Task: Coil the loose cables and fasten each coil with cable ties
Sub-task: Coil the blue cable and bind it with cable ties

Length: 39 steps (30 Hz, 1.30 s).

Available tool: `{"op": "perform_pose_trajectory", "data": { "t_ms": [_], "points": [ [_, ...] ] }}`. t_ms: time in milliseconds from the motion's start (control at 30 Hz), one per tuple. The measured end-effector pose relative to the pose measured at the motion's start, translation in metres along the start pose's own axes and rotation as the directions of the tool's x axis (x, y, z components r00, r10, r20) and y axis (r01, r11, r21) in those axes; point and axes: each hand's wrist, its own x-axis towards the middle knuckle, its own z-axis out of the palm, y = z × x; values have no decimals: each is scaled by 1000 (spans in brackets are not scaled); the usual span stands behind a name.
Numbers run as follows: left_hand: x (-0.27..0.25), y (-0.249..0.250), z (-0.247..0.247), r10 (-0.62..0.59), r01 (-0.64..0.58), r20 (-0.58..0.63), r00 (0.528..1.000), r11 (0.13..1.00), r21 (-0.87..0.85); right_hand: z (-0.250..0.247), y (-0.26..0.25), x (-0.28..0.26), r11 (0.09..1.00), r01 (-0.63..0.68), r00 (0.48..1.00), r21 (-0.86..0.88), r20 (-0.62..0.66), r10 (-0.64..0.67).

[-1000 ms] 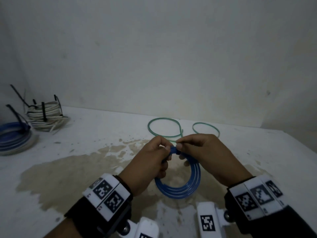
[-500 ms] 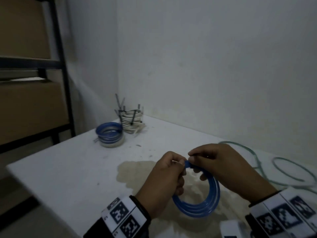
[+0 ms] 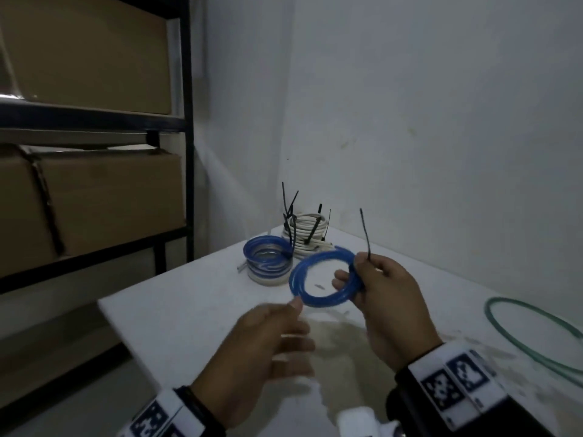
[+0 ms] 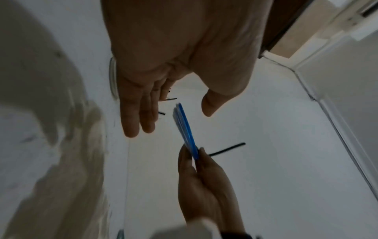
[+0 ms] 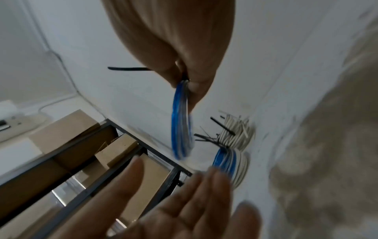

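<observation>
My right hand (image 3: 372, 279) pinches a blue cable coil (image 3: 321, 279) at its right side, lifted above the white table (image 3: 189, 310). A black cable tie (image 3: 365, 234) wraps the coil at the pinch, and its tail sticks straight up. In the right wrist view the blue coil (image 5: 181, 122) hangs from the fingertips, with the tie tail (image 5: 128, 68) pointing left. My left hand (image 3: 277, 339) hovers just below and left of the coil, fingers spread and blurred, holding nothing. The left wrist view shows the left hand (image 4: 163, 110) open, clear of the coil (image 4: 186, 129).
At the table's far corner lie a tied blue coil on a white one (image 3: 268, 263) and a tied white coil (image 3: 307, 234) with black tie tails standing up. A loose green cable (image 3: 530, 335) lies at the right. A black shelf with cardboard boxes (image 3: 94, 197) stands left.
My left hand has let go of the blue coil and opened. The right hand has lifted the coil toward the far-left stack. The view has swung left.
</observation>
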Motion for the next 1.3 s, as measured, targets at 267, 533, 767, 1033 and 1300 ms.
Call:
{"op": "perform_pose_trajectory", "data": {
  "t_ms": [267,533,767,1033,1300],
  "points": [
    [24,7,-23,157,-195,-161,974,946,-258,38,36,-7,840,356,932,-410,226,-284],
    [42,26,-49,222,-256,-156,962,936,-241,58,40,3,698,501,859,-511,393,-328],
    [92,61,-91,217,-219,-40,975,975,-36,63,49,25,914,53,972,-402,231,45],
    [142,73,-95,119,-133,80,990,968,212,77,60,63,945,-299,913,-135,246,324],
    [181,74,-82,297,-221,-139,945,890,399,94,69,102,934,-350,928,-75,110,356]
  ]
}}
